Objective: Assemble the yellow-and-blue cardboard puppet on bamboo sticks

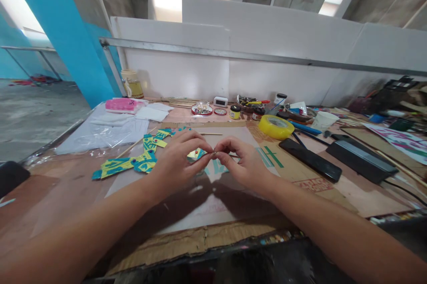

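Observation:
My left hand (182, 152) and my right hand (245, 159) meet fingertip to fingertip over the middle of the work surface. Both pinch at a tiny dark piece (214, 153) between thumbs and forefingers, too small to name. Behind and left of my left hand lies a jointed yellow and teal painted figure (116, 166) with small round red and dark fasteners at its joints; my hand covers part of it. Under my hands is a pale translucent sheet (200, 210) on printed cardboard (308, 181).
At the right lie a roll of yellow tape (276, 127), a black phone (310, 159) and a dark grey device (362, 159). Small jars (235, 112), a dish of beads (202, 109) and a white clock (220, 102) stand at the back. A pink packet (122, 105) rests back left.

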`<action>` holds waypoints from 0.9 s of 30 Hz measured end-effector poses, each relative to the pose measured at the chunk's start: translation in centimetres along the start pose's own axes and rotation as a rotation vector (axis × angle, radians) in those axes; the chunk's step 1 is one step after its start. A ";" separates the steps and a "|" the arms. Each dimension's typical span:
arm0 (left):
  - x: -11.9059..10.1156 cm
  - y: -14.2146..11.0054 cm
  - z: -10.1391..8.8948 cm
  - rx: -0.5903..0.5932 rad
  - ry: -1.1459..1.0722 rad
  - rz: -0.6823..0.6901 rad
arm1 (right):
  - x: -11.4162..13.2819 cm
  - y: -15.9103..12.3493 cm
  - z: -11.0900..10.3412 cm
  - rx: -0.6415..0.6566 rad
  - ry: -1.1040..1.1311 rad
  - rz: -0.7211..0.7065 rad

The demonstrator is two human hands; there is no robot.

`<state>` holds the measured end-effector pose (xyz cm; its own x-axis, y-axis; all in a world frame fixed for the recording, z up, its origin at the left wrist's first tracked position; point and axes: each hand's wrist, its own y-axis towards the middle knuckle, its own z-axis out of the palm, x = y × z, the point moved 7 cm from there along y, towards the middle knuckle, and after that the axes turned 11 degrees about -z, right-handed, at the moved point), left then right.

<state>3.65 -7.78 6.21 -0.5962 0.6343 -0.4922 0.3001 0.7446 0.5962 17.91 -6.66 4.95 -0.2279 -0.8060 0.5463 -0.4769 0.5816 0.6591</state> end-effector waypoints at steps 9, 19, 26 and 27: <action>-0.4 -0.1 -0.2 -0.015 0.066 -0.004 | -0.3 0.1 -0.1 -0.023 0.040 0.055; -0.2 0.0 0.3 0.031 0.088 -0.017 | -0.6 0.1 0.1 -0.007 0.032 0.067; -0.1 0.0 0.4 0.031 0.110 -0.015 | -0.6 0.1 0.4 0.028 0.042 0.105; -0.1 0.0 0.4 0.033 0.109 -0.013 | -0.7 0.1 0.4 0.033 0.055 0.112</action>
<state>4.00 -7.80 6.01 -0.6771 0.5992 -0.4272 0.3145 0.7604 0.5682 17.69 -6.05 4.39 -0.2348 -0.7286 0.6434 -0.4794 0.6626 0.5755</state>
